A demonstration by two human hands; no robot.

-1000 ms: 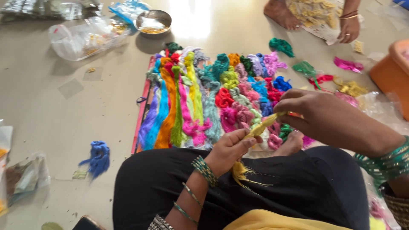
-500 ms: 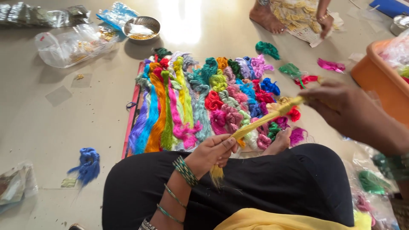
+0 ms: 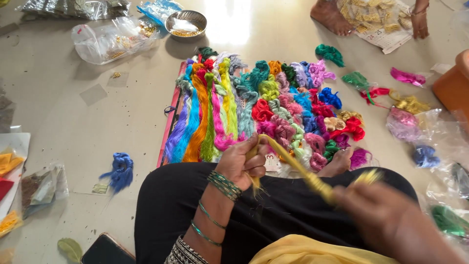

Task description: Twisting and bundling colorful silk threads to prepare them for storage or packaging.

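Nearest the camera, the right hand point(image 3: 386, 220) is a blur over the black-clothed lap point(image 3: 273, 215); its grip cannot be told, though the yellow thread bundle point(image 3: 298, 171) runs up to its fingers. That bundle stretches on a slant from the right hand up and left to the left hand point(image 3: 244, 164), which is closed around its other end, a short frayed tail hanging below the fist. Green bangles point(image 3: 223, 185) ring the left wrist.

Just past the knees a bare foot point(image 3: 337, 164) shows against a mat point(image 3: 168, 122) covered with skeins of coloured thread point(image 3: 254, 107): long hanks on the left, bunched knots on the right. A blue skein point(image 3: 119, 168) lies alone on the floor to the left, near some small packets point(image 3: 41, 188).

Farther off stand a steel bowl point(image 3: 185, 24) and a clear plastic bag point(image 3: 112, 39). At the top right, another person's foot point(image 3: 334, 14) rests beside a sheet of paper point(image 3: 381, 22) bearing yellow pieces.
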